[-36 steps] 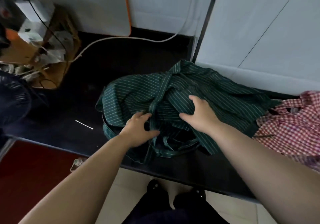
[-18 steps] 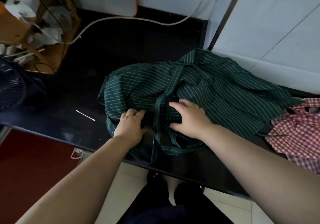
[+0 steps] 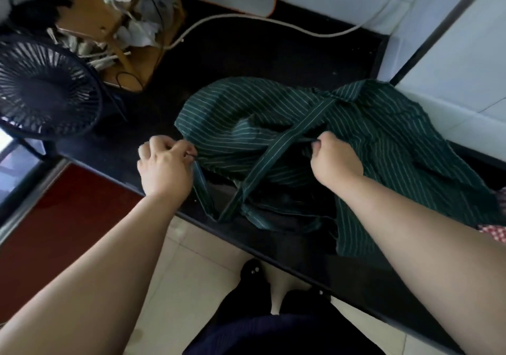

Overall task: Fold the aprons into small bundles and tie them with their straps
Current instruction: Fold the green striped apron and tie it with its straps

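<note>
A dark green apron with thin white stripes (image 3: 383, 135) lies crumpled on the black countertop (image 3: 246, 61). My left hand (image 3: 164, 165) pinches the apron's left edge where a strap hangs down over the counter's front. My right hand (image 3: 334, 162) grips the cloth near the middle, beside a long strap (image 3: 276, 149) that runs diagonally across the pile. Part of the apron droops over the front edge. A red-and-white checked apron (image 3: 495, 231) shows only as a corner at the far right.
A black fan (image 3: 41, 91) stands at the left end of the counter. Behind it sits a wooden rack with papers (image 3: 117, 25). A white cable (image 3: 273, 23) curves along the back. White tiled wall (image 3: 451, 53) rises at the right. Below is tiled floor.
Both hands have gone from resting on the pile to gripping it, and have moved apart, the left hand going left. The apron is pulled wider and the view has swung left.
</note>
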Demonstrator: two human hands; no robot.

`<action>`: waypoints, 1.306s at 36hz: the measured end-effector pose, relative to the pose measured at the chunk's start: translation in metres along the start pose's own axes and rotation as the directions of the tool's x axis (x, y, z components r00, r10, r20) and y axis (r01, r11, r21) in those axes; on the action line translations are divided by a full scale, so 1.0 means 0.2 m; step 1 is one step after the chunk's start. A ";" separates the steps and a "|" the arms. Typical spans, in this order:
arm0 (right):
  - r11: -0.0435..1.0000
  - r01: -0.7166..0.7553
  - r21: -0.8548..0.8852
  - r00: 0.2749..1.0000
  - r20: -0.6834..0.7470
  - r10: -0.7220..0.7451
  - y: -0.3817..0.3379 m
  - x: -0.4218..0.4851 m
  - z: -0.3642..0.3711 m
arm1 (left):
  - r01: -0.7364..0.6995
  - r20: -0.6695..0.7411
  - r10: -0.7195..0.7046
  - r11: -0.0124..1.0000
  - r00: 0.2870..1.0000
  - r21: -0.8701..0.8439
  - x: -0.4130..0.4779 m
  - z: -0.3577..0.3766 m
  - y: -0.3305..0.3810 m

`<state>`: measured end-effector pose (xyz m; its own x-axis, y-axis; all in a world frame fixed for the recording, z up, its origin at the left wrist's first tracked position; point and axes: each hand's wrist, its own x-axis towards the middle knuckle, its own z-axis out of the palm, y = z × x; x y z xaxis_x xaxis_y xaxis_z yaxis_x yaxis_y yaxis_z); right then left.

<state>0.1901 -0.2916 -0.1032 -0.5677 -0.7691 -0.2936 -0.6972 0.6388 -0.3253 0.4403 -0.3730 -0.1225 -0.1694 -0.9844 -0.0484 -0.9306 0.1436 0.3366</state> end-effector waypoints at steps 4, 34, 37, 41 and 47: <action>0.996 0.058 -0.070 0.983 0.177 -0.045 -0.10 0.01 0.00 | 0.113 0.032 -0.111 0.991 0.993 -0.076 0.01 -0.02 0.00; 0.968 0.210 -0.135 0.938 0.309 -0.160 -0.46 0.59 0.08 | 0.456 0.389 -0.307 0.187 0.869 -0.870 0.18 0.03 -0.04; 0.959 0.199 -0.201 0.892 0.443 -0.092 -0.39 0.55 0.13 | 0.487 0.416 -0.341 0.156 0.843 -0.859 0.18 0.03 -0.03; 0.939 0.291 -0.186 0.872 0.455 -0.180 -0.37 0.32 0.24 | 0.418 0.286 -0.307 0.602 0.908 -0.680 0.15 0.05 -0.02; 0.938 0.220 -0.269 0.845 0.533 -0.045 -0.27 0.00 0.28 | 0.298 0.312 -0.233 0.937 0.921 -0.182 -0.03 0.08 -0.06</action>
<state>0.2534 -0.3247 -0.1358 -0.2150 -0.6677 -0.7127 -0.8963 0.4247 -0.1276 0.4474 -0.3666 -0.1416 -0.0406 -0.9082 -0.4165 -0.8636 -0.1778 0.4719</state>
